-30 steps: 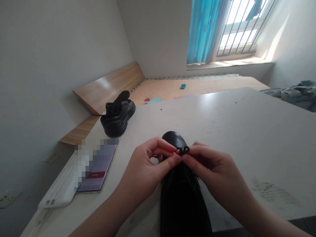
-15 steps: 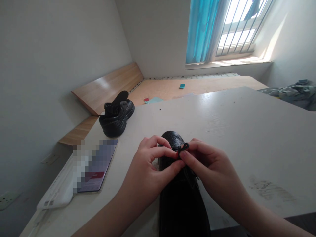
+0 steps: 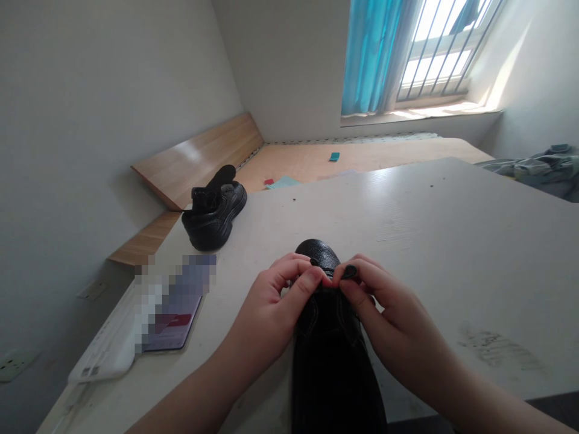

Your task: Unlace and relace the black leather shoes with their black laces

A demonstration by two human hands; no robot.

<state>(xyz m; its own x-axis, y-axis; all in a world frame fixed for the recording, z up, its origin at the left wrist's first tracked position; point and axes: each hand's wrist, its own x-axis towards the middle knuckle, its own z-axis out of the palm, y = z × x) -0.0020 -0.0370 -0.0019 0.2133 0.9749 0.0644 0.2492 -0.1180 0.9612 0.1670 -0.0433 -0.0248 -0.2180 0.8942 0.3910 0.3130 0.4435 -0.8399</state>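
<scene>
A black leather shoe (image 3: pixel 337 374) lies on the white table with its toe pointing away from me. Over its front, my left hand (image 3: pixel 287 295) pinches a loop of the black shoelace (image 3: pixel 349 272) between thumb and fingers. Opposite it, my right hand (image 3: pixel 384 301) is closed on another loop of that lace, which sticks up above the thumb. My fingertips almost meet over the lacing and hide the knot between them.
Another black shoe (image 3: pixel 210 217) with an insole sticking out stands at the table's far left. Nearer, a phone (image 3: pixel 181 331) lies beside a white device (image 3: pixel 102 361). Beyond the white tabletop (image 3: pixel 434 259) is a wooden bed board (image 3: pixel 384 154), with clothes (image 3: pixel 543 172) at the right.
Both hands have drawn slightly apart, each pulling a lace loop to its own side. My left thumb has shifted back from the right thumb.
</scene>
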